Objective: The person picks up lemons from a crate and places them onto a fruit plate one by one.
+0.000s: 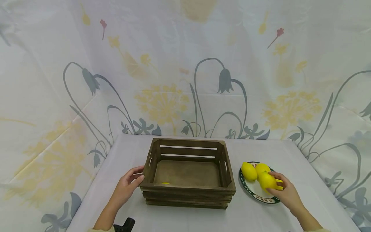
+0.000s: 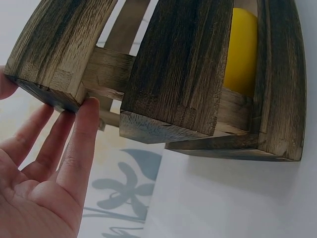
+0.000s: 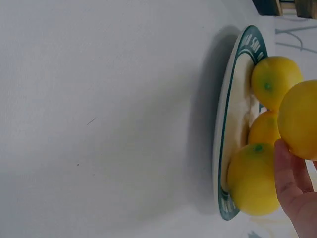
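Note:
In the head view, a brown slatted wooden crate (image 1: 188, 190) stands mid-table. My left hand (image 1: 130, 180) is at its left end, with fingertips touching the outside of the top slat (image 2: 59, 49) near the front corner. A yellow lemon (image 2: 241, 52) inside the crate shows through a gap between slats; from above, only a sliver peeks over the front wall. On the right, my right hand (image 1: 285, 191) holds a lemon (image 1: 266, 181) between thumb and fingers, over a round plate (image 1: 255, 195) with a green patterned rim. Three more lemons (image 3: 253, 181) lie on that plate, one partly behind the hand.
White cloth covers the table (image 1: 171, 220), and the plate lies close to the crate's right. Behind and at both sides hangs a floral-printed curtain (image 1: 179, 64). A black object (image 1: 127, 224) shows by the left wrist at the lower edge.

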The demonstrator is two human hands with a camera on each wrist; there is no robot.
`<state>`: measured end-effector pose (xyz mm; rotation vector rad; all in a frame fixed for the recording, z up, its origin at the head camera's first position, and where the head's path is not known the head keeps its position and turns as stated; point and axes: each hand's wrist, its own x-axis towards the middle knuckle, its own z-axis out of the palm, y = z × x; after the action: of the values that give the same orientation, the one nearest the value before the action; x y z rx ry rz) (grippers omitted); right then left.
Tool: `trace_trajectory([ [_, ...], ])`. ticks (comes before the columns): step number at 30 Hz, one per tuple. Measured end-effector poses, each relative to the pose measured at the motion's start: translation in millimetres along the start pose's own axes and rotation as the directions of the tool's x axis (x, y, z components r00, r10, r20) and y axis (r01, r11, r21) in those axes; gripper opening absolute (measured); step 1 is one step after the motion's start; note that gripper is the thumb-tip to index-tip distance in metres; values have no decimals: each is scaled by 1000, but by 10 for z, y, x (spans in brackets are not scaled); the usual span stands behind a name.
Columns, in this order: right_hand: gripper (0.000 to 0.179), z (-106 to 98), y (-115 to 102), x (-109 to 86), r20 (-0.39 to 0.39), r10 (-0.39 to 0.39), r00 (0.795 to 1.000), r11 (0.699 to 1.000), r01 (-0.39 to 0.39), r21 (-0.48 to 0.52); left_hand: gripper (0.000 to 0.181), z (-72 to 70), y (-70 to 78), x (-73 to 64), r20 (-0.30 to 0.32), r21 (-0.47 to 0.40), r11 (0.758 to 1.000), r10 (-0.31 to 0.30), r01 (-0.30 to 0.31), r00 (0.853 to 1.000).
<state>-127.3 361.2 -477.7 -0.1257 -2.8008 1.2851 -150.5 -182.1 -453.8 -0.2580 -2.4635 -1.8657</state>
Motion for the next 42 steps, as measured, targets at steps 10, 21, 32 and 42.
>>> trace_trajectory([
  [10, 57, 44, 111, -28, -21, -68, 997, 987, 65, -148, 39, -5, -16, 8, 3, -6, 1000, 10, -10, 1000],
  [21, 46, 43, 191, -62, -42, -79, 996, 972, 67, -224, 40, -8, -7, 23, 13, -2, 1000, 11, -11, 1000],
  [32, 45, -81, -11, -28, -77, -73, 994, 986, 60, -157, 39, -2, 11, 9, 11, -9, 1000, 12, -12, 1000],
  [42, 42, -157, -306, 17, -191, -138, 972, 989, 123, -85, 39, 6, 21, -8, 8, -23, 1000, 8, -8, 1000],
])
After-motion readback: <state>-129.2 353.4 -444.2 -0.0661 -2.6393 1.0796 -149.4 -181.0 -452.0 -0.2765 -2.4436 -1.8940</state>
